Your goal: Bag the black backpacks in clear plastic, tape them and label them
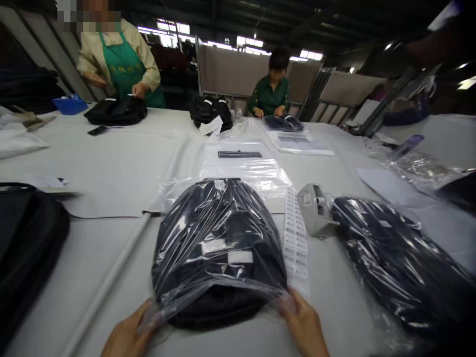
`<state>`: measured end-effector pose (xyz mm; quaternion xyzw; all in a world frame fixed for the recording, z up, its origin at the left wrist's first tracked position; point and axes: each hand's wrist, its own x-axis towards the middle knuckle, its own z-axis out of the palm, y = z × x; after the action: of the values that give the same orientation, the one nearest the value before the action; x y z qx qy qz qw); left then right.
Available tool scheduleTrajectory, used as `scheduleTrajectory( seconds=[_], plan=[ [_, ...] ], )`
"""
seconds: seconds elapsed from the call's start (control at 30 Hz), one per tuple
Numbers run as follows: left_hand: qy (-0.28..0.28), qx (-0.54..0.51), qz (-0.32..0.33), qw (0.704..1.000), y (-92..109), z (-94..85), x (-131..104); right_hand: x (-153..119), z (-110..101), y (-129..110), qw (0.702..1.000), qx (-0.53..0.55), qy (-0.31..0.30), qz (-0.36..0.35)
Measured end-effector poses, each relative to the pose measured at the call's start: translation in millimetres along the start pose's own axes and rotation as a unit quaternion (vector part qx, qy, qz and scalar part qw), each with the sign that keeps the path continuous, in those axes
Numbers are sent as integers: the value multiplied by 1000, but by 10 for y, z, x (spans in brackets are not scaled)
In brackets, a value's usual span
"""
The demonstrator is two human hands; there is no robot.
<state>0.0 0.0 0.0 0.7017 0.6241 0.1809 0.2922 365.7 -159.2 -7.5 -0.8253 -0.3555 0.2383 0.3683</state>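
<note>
Glossy clear plastic wrap [193, 248] w/ creases over matt black cloth bag [215, 307]; table [111, 258] smooth, matt white.

Has a bare left hand [127, 333] and a bare right hand [305, 325]. Looks plain and smooth on the backs, with thin fingers [296, 299] joined to a wider part. Looks bare down by the right wrist [319, 348] too. Looks a bit blurry near the tips, too fuzzy to make out the nails.

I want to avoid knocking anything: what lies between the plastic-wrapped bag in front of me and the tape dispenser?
A sheet of barcode labels lies between the plastic-wrapped bag and the gray tape dispenser in the head view.
</note>
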Motion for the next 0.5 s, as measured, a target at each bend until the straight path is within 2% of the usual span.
scheduleTrajectory(
  seconds=[0.07, 0.1, 0.17, 0.27, 0.33, 0.4, 0.5],
  plan=[
    [-30, 12, -20, 999, -86, -51, -98, 33, -79, 126, 1000, 7, -22, -6],
    [-25, 18, -30, 999, -105, -90, -150, 38, -133, 163, 999, 0, -29, -20],
    [18, 16, -55, 998, -100, -163, -268, 19, -254, 202, 998, -25, -19, -54],
    [92, -34, -107, 989, -58, -213, -520, -90, -395, 269, 995, -58, 62, -59],
    [125, -60, -164, 977, -66, -195, -743, -198, -433, 366, 992, -81, 81, -44],
    [129, -69, -212, 966, -117, -151, -972, -308, -436, 486, 993, -99, 59, -40],
    [135, -72, -222, 963, -243, -77, -1227, -437, -410, 631, 991, -95, 69, -60]
  ],
)
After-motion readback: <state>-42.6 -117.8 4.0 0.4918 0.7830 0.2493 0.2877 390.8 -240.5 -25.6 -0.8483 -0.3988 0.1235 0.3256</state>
